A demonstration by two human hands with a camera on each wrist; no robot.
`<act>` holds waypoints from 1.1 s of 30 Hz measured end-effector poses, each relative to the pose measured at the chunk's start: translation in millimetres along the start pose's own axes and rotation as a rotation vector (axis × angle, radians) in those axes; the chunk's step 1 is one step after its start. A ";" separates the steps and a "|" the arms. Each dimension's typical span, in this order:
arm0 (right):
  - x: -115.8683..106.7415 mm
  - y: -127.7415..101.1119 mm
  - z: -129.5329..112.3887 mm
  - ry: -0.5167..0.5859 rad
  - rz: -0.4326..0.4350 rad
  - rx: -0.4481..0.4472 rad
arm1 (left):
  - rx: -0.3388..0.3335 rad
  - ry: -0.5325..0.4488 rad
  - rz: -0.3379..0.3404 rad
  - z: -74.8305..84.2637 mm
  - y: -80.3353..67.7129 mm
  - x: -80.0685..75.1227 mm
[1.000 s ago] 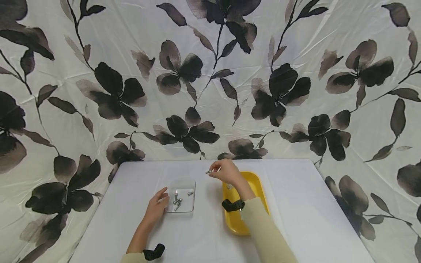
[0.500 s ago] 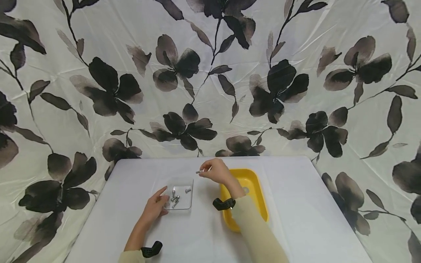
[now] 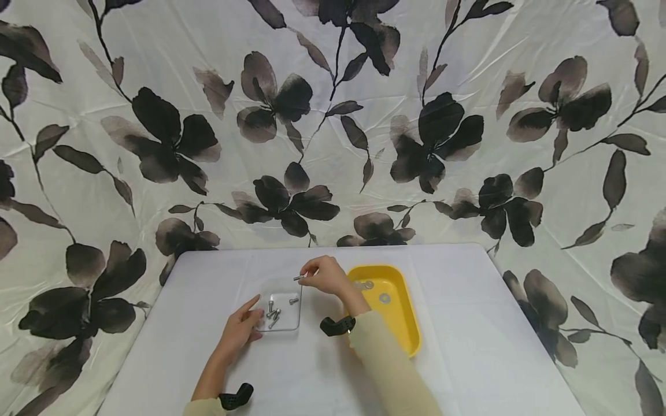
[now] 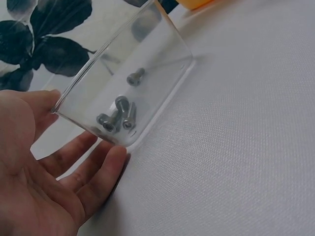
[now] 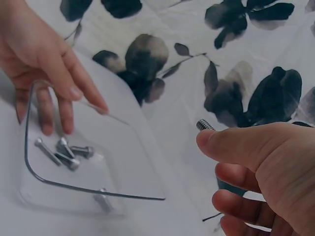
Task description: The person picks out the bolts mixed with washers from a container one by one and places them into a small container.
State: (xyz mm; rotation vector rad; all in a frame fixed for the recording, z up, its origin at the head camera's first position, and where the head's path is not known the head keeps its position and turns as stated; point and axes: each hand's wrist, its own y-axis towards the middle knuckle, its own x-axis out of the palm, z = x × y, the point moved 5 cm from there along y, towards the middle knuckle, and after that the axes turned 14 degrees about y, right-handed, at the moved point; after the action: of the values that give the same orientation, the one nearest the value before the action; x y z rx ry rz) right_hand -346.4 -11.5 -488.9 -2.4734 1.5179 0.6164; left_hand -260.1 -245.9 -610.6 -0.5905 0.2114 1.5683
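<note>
My right hand (image 3: 325, 276) pinches a small threaded metal bolt (image 5: 204, 125) between thumb and fingertip, above the far right corner of a clear square box (image 3: 299, 315). The threaded end sticks out to the left; the fingers cover its other end. My left hand (image 3: 239, 330) lies against the box's left side, its fairly relaxed fingers (image 4: 115, 160) touching the wall and rim. Several silver socket-head bolts (image 4: 115, 118) lie on the box floor, most in a cluster, with a single bolt (image 4: 136, 77) apart on the right.
Right of the box stands a yellow tray (image 3: 413, 329), partly under my right forearm. Inside it are flat round washers (image 3: 384, 298). A white cloth covers the table (image 3: 468, 323), and a floral curtain (image 3: 322, 115) hangs behind.
My right hand has carried the bolt leftward from beside the yellow tray to the box's far right corner. More washers show in the tray. My left hand stays at the box.
</note>
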 end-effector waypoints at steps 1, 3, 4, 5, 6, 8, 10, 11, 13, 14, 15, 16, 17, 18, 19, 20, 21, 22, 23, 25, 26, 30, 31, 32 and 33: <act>2.1 0.5 0.2 0.000 -0.002 0.002 | -0.001 -0.003 -0.002 -0.9 -0.2 0.5; 5.8 1.9 -0.1 -0.002 -0.005 -0.003 | 0.004 -0.003 0.000 -1.4 -0.7 0.9; 8.0 3.0 -0.7 0.001 -0.007 -0.010 | 0.010 -0.001 0.004 -1.0 -0.8 0.1; 10.2 3.8 -1.7 0.004 -0.009 -0.016 | 0.012 -0.002 0.011 -0.8 -1.2 -0.7; 12.5 4.6 -2.2 0.007 -0.012 -0.022 | 0.012 -0.003 0.018 -1.0 -1.1 -1.3; 17.5 6.2 -1.4 0.015 -0.019 -0.022 | 0.017 0.000 0.022 -1.1 -1.7 -1.9; 22.6 7.2 -0.1 0.024 -0.028 -0.013 | 0.014 0.002 0.023 -1.9 -2.1 -1.5; 24.8 7.5 0.7 0.027 -0.030 -0.008 | 0.005 -0.001 0.024 -2.4 -2.3 -1.1; 29.0 7.8 2.5 0.033 -0.032 0.002 | 0.003 0.001 0.022 -2.8 -2.3 0.1; 31.1 7.9 3.3 0.034 -0.032 0.005 | 0.001 0.004 0.022 -3.1 -2.2 0.6; 33.0 8.1 3.9 0.037 -0.034 0.008 | -0.002 0.002 0.024 -3.3 -2.2 1.0; 34.8 8.1 4.5 0.038 -0.035 0.007 | 0.005 0.007 0.023 -3.5 -2.1 1.6; 36.6 8.1 5.0 0.044 -0.039 0.008 | 0.000 0.005 0.023 -3.8 -2.2 2.1; 38.5 8.2 5.6 0.050 -0.044 0.009 | 0.000 0.008 0.022 -4.3 -2.1 2.6; 39.8 8.4 5.6 0.054 -0.047 0.008 | -0.001 0.007 0.022 -4.6 -1.6 2.8; 41.1 8.7 5.6 0.056 -0.050 0.003 | -0.001 0.010 0.020 -4.6 -1.3 2.9; 42.0 9.0 5.3 0.063 -0.052 0.001 | 0.002 0.011 0.020 -4.3 -1.0 3.1; 42.9 9.2 5.0 0.065 -0.052 -0.001 | 0.006 0.015 0.020 -4.2 -0.6 3.1; 43.7 9.5 4.6 0.069 -0.052 -0.002 | 0.004 0.012 0.022 -3.9 -0.4 3.0; 45.1 10.2 4.0 0.070 -0.050 -0.007 | 0.009 0.013 0.026 -3.3 0.4 2.7; 46.1 10.5 3.8 0.068 -0.052 -0.009 | 0.010 0.014 0.027 -2.9 0.3 2.5; 50.5 10.7 5.1 0.067 -0.060 0.006 | -0.003 -0.001 0.021 -3.8 0.2 2.6; 51.5 10.7 6.0 0.069 -0.058 0.015 | -0.006 -0.006 0.019 -4.0 0.1 2.5; 52.1 10.7 7.0 0.069 -0.052 0.025 | -0.007 -0.010 0.017 -4.0 -0.2 2.5; 52.3 10.8 7.9 0.070 -0.040 0.033 | -0.005 -0.012 0.016 -3.9 -0.3 2.2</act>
State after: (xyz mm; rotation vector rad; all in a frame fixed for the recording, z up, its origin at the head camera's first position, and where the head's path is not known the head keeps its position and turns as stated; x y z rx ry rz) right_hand -337.2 -56.1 -517.9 -2.5190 1.4868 0.4995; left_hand -258.8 -245.7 -614.9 -0.5844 0.2028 1.5876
